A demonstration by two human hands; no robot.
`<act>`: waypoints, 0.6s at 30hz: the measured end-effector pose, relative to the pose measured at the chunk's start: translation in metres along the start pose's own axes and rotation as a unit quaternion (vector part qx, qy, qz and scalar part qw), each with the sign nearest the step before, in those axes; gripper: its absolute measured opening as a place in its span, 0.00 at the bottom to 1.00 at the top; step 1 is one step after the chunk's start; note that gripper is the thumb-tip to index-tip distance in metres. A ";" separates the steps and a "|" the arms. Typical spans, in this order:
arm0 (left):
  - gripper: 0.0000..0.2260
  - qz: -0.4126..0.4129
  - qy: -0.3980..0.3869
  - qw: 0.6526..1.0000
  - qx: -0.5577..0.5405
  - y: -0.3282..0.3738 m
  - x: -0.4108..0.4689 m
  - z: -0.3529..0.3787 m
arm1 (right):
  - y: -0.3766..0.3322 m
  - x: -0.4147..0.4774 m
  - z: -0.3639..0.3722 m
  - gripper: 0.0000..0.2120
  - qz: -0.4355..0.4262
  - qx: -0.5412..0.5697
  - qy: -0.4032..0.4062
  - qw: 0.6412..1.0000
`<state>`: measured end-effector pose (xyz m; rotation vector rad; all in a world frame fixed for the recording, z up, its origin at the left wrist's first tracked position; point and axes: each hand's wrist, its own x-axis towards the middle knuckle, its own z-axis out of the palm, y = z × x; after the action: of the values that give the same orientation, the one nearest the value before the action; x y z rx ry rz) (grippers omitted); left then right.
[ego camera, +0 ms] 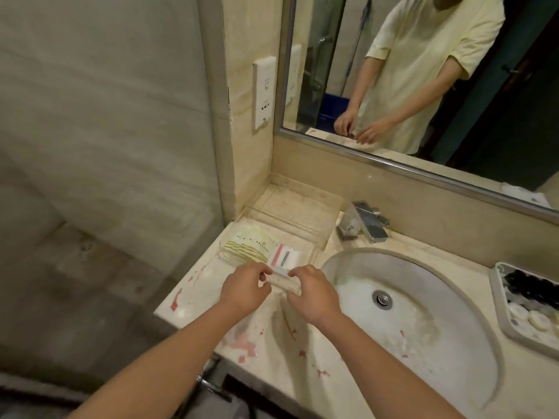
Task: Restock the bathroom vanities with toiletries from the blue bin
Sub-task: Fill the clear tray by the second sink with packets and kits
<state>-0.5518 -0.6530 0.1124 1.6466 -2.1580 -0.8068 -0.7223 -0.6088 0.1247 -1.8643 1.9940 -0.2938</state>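
Beige vanity counter (199,285), back left corner: a clear tray (296,213), with yellow sachets (248,247) and a pink-striped packet (286,255) laid by its front edge. Left hand (245,290) and right hand (313,293) each pinch one end of a clear-wrapped packet (282,279) just beside them, probably to set it down square.

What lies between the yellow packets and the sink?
A white packet with pink and grey stripes, beside the yellow packets and short of the sink rim, seen in the head view.

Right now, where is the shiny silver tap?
Head view, centre: the shiny silver tap stands behind the white oval sink, right of the clear plastic tray.
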 end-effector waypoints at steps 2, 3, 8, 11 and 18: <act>0.13 -0.011 0.011 1.000 0.003 0.004 -0.022 0.004 | 0.000 -0.018 -0.003 0.23 -0.020 -0.010 -0.009 1.000; 0.13 -0.016 0.017 1.000 0.007 0.007 -0.034 0.006 | 0.000 -0.027 -0.005 0.23 -0.031 -0.017 -0.012 0.999; 0.15 -0.049 0.032 0.998 0.013 0.015 -0.100 0.019 | -0.001 -0.077 -0.003 0.26 -0.079 -0.043 -0.029 0.995; 0.17 -0.078 0.041 0.996 0.010 0.017 -0.145 0.027 | -0.003 -0.108 0.002 0.27 -0.110 -0.059 -0.050 0.991; 0.18 -0.148 0.094 0.984 0.012 0.005 -0.252 0.030 | -0.032 -0.174 0.028 0.27 -0.210 -0.066 -0.080 0.972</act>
<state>-0.4988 -0.4050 0.1142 1.9994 -1.8291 -0.6713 -0.6757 -0.4365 0.1373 -2.3087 1.5353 -0.1220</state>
